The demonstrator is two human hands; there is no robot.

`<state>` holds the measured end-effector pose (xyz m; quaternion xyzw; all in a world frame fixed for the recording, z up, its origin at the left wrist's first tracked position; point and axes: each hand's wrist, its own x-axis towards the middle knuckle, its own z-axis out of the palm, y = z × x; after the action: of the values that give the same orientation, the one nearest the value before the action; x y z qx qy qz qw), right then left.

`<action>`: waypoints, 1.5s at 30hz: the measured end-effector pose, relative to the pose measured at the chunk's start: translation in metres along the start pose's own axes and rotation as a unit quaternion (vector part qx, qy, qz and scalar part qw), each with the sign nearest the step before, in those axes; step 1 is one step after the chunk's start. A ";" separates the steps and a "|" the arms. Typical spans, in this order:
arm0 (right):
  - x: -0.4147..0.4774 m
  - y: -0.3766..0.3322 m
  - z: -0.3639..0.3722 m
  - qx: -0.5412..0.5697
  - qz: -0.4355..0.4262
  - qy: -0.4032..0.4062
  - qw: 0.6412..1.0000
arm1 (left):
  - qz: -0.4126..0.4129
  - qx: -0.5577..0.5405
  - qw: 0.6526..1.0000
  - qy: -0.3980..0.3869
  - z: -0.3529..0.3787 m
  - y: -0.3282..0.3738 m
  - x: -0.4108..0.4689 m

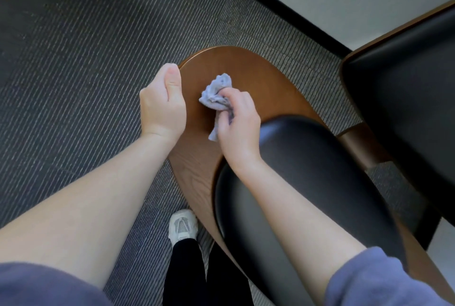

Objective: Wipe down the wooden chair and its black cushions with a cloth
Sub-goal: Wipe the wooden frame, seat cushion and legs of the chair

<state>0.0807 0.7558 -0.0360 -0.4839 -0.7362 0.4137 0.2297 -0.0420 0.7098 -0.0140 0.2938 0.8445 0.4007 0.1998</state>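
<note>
The wooden chair's curved brown backrest (248, 71) lies below me, seen from above. A black cushion (320, 162) pads its inner side, and the black seat cushion (406, 98) shows at the right. My right hand (237, 123) grips a crumpled grey-blue cloth (216, 95) and presses it on the bare wood near the backrest's rounded end. My left hand (163, 103) grips the backrest's left edge, thumb on top, fingers hidden behind the wood.
Grey ribbed carpet (86, 71) covers the floor. A black skirting board (283, 2) and pale wall run along the upper right. My white shoe (183, 226) and black trouser leg stand close to the chair at the bottom.
</note>
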 end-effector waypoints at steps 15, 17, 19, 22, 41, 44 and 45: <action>-0.059 -0.002 0.011 -0.017 -0.066 -0.086 0.994 | -0.051 -0.092 0.987 -0.118 -0.011 -0.001 0.008; -0.070 0.000 0.012 -0.017 -0.050 -0.095 0.994 | -0.058 -0.094 0.985 -0.132 -0.012 -0.001 0.008; -0.057 -0.002 0.013 -0.011 -0.039 -0.060 0.997 | -0.061 -0.095 0.984 -0.137 -0.014 -0.001 0.009; -0.040 -0.010 0.014 -0.015 -0.026 -0.027 0.999 | -0.068 -0.103 0.982 -0.144 -0.014 -0.001 0.012; -0.113 0.001 0.021 -0.073 0.032 -0.060 0.995 | -0.071 -0.094 0.985 -0.128 -0.011 -0.004 0.009; -0.150 0.006 0.016 -0.076 0.032 -0.114 0.990 | -0.057 -0.070 0.990 -0.107 -0.012 -0.002 0.006; -0.144 0.007 0.016 -0.078 0.040 -0.110 0.990 | -0.051 -0.066 0.991 -0.102 -0.011 -0.002 0.005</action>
<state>0.1340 0.6206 -0.0417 -0.4805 -0.7671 0.4151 0.0921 -0.0528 0.7059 -0.0089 0.2762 0.8051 0.4130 0.3239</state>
